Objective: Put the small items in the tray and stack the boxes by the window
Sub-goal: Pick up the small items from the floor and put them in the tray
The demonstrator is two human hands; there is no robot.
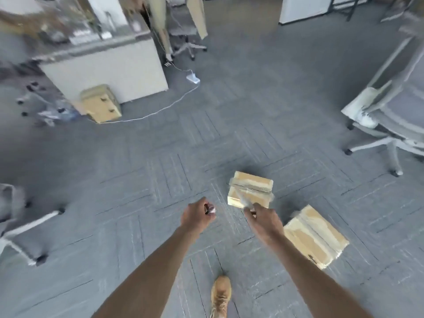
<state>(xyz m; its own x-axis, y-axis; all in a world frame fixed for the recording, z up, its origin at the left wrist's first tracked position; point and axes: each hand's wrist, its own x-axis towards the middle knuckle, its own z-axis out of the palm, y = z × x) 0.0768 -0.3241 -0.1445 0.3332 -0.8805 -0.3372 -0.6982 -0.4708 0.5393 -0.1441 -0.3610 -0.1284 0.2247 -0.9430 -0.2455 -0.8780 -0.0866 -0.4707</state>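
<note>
Two taped cardboard boxes lie on the grey carpet: a smaller box [251, 189] just beyond my right hand and a larger box [315, 235] to its right. My left hand [197, 216] is closed around a small dark and pale item [210, 209] that sticks out between the fingers. My right hand [263, 220] reaches toward the near edge of the smaller box, fingers curled; blur hides whether it touches the box or holds something thin. A third cardboard box [101, 104] leans against a white cabinet at the far left. No tray is in view.
A white cabinet [107, 70] stands at the back left, with a white cable and power strip [192, 78] trailing over the floor. Office chairs stand at the right [390, 125], left edge [20, 226] and back [185, 40]. My shoe [221, 294] is below.
</note>
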